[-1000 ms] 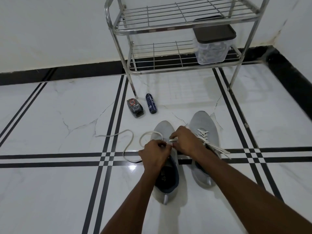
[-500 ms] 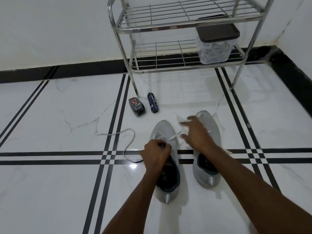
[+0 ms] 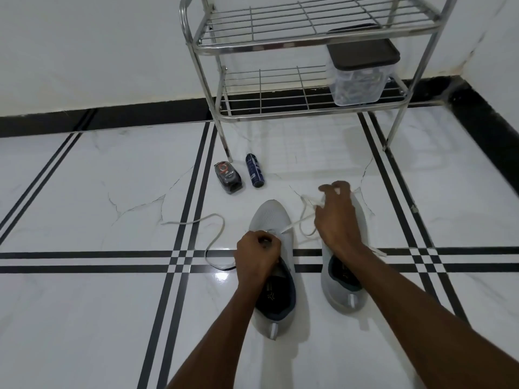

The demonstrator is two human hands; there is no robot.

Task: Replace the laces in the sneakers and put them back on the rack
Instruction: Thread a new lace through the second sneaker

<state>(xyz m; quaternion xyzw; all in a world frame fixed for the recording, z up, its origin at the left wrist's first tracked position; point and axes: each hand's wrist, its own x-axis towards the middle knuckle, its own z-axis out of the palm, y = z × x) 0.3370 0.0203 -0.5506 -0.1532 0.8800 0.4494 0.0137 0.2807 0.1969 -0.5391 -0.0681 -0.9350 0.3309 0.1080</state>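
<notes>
Two grey sneakers stand side by side on the white tiled floor, toes pointing at the rack. My left hand [image 3: 259, 252] is closed over the eyelet area of the left sneaker [image 3: 271, 217], pinching it. A white lace [image 3: 297, 223] runs from there up to my right hand [image 3: 335, 217], which grips it and holds it raised over the right sneaker [image 3: 341, 293]. The lace's other end [image 3: 216, 234] trails in a loop on the floor to the left. My right hand hides the right sneaker's front.
A steel wire shoe rack [image 3: 309, 40] stands against the wall ahead, with a clear plastic box with a dark lid [image 3: 361, 77] on its lower shelf. A shoe-polish applicator [image 3: 228, 176] and a dark blue spray can [image 3: 254, 170] lie on the floor by the rack's leg.
My right hand has left the left sneaker's eyelets and pulled the lace up and to the right, drawing it through. The left hand has stayed on the sneaker.
</notes>
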